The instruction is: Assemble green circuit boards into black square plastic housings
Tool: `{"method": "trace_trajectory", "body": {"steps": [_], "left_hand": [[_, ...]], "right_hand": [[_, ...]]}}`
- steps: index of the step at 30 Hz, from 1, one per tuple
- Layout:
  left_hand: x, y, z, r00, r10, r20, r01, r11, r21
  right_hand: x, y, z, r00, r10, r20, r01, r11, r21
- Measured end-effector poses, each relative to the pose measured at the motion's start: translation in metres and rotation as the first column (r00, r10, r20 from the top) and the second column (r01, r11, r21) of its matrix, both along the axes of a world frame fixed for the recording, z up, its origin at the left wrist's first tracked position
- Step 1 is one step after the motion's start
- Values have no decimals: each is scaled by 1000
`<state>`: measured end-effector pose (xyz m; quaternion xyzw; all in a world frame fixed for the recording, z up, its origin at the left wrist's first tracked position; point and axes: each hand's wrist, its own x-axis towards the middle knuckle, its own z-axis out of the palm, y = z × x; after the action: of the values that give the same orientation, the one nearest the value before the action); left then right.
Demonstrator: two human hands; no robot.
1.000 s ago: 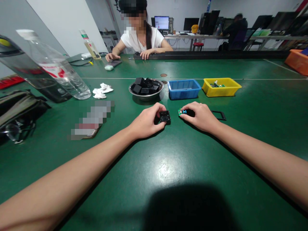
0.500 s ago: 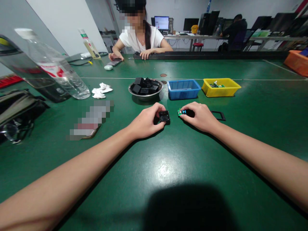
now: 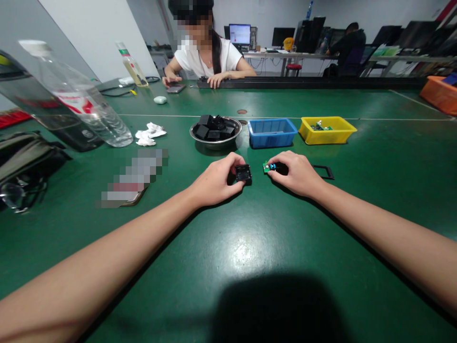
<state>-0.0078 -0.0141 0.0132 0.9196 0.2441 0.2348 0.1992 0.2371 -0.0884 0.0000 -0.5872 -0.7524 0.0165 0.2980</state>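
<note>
My left hand (image 3: 216, 180) rests on the green table (image 3: 250, 247) with its fingers closed round a small black square housing (image 3: 243, 173). A short way to the right, my right hand (image 3: 298, 173) pinches a small green circuit board (image 3: 268, 166) with a blue part on it, held just above the table. The two parts are a few centimetres apart. A thin black frame (image 3: 324, 172) lies flat by my right wrist.
Behind my hands stand a metal bowl (image 3: 216, 135) of black housings, a blue bin (image 3: 273, 132) and a yellow bin (image 3: 327, 129) with boards. A water bottle (image 3: 76, 97), crumpled tissue (image 3: 150, 134) and a bag (image 3: 24, 159) lie left. A person sits across the table.
My hands have stayed where they were. The person across the table has drawn a hand and a phone closer to themselves.
</note>
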Motion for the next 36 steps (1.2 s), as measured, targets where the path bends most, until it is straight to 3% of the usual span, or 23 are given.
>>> {"method": "trace_trajectory", "body": {"steps": [12, 27, 32, 36], "left_hand": [[0, 1, 0, 1000, -18, 2, 18, 1000, 9], [1, 1, 0, 1000, -20, 21, 20, 999, 30], [1, 1, 0, 997, -1, 76, -9, 992, 127], [1, -1, -1, 985, -5, 174, -9, 997, 80]], "right_hand": [[0, 0, 0, 1000, 15, 4, -15, 998, 54], [-1, -1, 1, 1000, -10, 0, 10, 1000, 1], [-1, 0, 1, 1000, -12, 14, 12, 1000, -7], [-1, 0, 1, 1000, -12, 16, 12, 1000, -4]]}}
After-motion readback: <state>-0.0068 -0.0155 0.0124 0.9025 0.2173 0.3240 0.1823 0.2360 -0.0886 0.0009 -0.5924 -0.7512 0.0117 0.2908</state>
